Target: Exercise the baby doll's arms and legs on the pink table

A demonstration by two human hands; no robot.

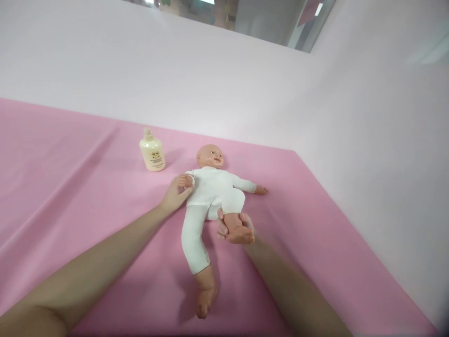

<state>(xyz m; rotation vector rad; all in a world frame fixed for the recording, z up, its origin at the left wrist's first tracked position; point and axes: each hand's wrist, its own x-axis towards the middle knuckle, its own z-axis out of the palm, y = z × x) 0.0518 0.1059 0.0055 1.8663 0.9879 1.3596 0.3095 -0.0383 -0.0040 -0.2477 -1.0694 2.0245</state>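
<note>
A baby doll (210, 187) in a white bodysuit lies on its back on the pink sheet (70, 187), head toward the wall. My left hand (175, 194) is closed around the doll's small hand and wrist at its side. My right hand (233, 228) lies under one bare leg and grips it near the ankle, lifting the foot off the sheet. The doll's other leg, in a white trouser leg, stretches flat toward me. A cream lotion bottle (152, 151) stands upright to the left of the doll's head, apart from both hands.
The pink sheet covers a wide surface that meets pale pink walls (368, 154) at the back and right. Folds run across the sheet at the left. A window strip (245, 18) shows above the back wall.
</note>
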